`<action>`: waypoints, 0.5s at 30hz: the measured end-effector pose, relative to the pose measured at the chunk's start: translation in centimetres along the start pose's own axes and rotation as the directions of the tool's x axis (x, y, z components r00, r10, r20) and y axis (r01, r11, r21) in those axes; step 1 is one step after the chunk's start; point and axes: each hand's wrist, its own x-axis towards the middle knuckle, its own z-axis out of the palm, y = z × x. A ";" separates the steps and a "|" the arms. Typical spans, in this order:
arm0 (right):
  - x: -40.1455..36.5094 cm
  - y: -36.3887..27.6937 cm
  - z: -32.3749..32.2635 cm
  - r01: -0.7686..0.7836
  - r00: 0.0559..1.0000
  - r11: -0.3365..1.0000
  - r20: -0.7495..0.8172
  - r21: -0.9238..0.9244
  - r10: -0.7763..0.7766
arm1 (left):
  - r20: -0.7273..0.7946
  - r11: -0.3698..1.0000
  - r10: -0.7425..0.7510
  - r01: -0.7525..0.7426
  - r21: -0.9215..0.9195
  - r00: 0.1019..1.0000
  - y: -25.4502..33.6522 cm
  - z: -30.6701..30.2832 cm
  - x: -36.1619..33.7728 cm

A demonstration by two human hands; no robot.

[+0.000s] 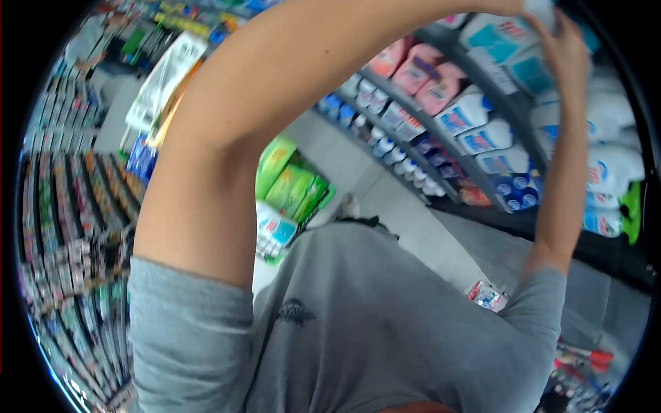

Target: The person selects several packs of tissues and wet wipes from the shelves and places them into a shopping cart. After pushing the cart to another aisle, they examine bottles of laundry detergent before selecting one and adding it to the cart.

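Observation:
Both my arms reach up to the top shelf at the upper right. My right hand (568, 55) has its fingers curled around a white object (540, 12), perhaps a bottle, cut off by the frame's top edge. My left hand (506, 5) meets the same spot from the left; only a part of it shows and its fingers are hidden. Just below the hands lie white bottles with teal labels (496, 38). More large white bottles (609, 168) stand beside my right forearm, one next to a bright green bottle (630, 213).
Lower shelves hold pink bottles (416, 76), white-and-blue bottles (465, 113) and blue packs (516, 191). Behind my left arm, a stack of green packs (292, 189) stands on the floor near white-and-teal packages (275, 227). Stocked shelves (76, 199) line the far left. A person (89, 45) is at the upper left.

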 end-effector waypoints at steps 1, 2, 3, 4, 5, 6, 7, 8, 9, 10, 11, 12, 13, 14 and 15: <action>0.1 0.6 0.0 0.042 0.999 0.999 0.008 -0.035 -0.042 | -0.038 0.997 0.041 -0.039 0.068 0.998 -0.8 0.9 -1.6; 0.2 0.7 0.2 0.001 0.999 0.998 0.040 -0.059 0.001 | -0.072 0.987 0.089 -0.078 0.140 0.993 -0.7 0.6 -3.5; 0.3 1.7 0.9 0.012 0.997 0.953 0.079 -0.304 0.012 | -0.068 0.987 0.030 -0.019 0.160 0.997 -1.1 -0.6 -6.7; -0.8 4.3 1.5 0.389 0.916 0.761 0.302 -0.519 -0.262 | -0.020 0.987 -0.159 0.158 -0.019 0.987 1.4 -4.3 -10.4; -2.3 0.4 -0.2 0.347 0.937 0.787 0.148 -0.510 -0.318 | 0.045 0.928 -0.317 0.320 -0.190 0.947 3.5 -7.7 -13.5; -3.0 -5.5 -2.7 0.278 0.923 0.956 -0.249 -0.093 -0.293 | 0.057 0.793 -0.531 0.520 -0.316 0.845 5.0 -9.8 -17.8; -4.0 -6.6 -2.8 0.303 0.918 0.951 -0.249 -0.063 -0.309 | 0.047 0.888 -0.456 0.458 -0.033 0.889 4.1 -10.6 -23.3; -6.1 -7.8 -2.1 0.222 0.940 0.973 -0.280 0.061 -0.196 | -0.049 0.764 -0.645 0.643 -0.055 0.763 5.9 -11.7 -28.8; -8.6 -9.3 -0.8 0.136 0.955 0.972 -0.288 0.190 -0.077 | -0.110 0.583 -0.812 0.803 -0.124 0.573 7.9 -12.3 -34.4; -12.3 -12.0 1.0 0.154 0.980 0.910 -0.177 0.385 -0.091 | -0.010 0.248 -0.968 0.967 0.049 0.249 10.3 -13.6 -39.6; -15.7 -16.1 1.6 0.053 0.991 0.703 0.050 0.709 -0.125 | 0.014 0.052 -0.999 0.991 0.127 0.050 12.6 -14.2 -45.0; -21.0 -18.2 4.6 0.151 0.933 0.848 0.210 0.508 -0.292 | -0.026 -0.064 -0.998 0.994 0.091 -0.062 14.8 -14.4 -49.1; -23.2 -23.1 3.2 -0.583 0.558 0.604 0.809 0.543 -0.188 | -0.154 -0.080 -0.986 0.995 0.054 -0.071 16.2 -14.0 -54.6; -27.9 -26.0 6.0 -0.539 0.414 0.623 0.822 0.567 -0.390 | -0.280 -0.090 -0.957 0.996 0.014 -0.082 16.9 -13.8 -58.2; -33.0 -29.0 7.7 -0.416 0.430 0.555 0.694 0.720 -0.577 | -0.294 -0.098 -0.951 0.995 0.006 -0.092 17.1 -14.2 -58.7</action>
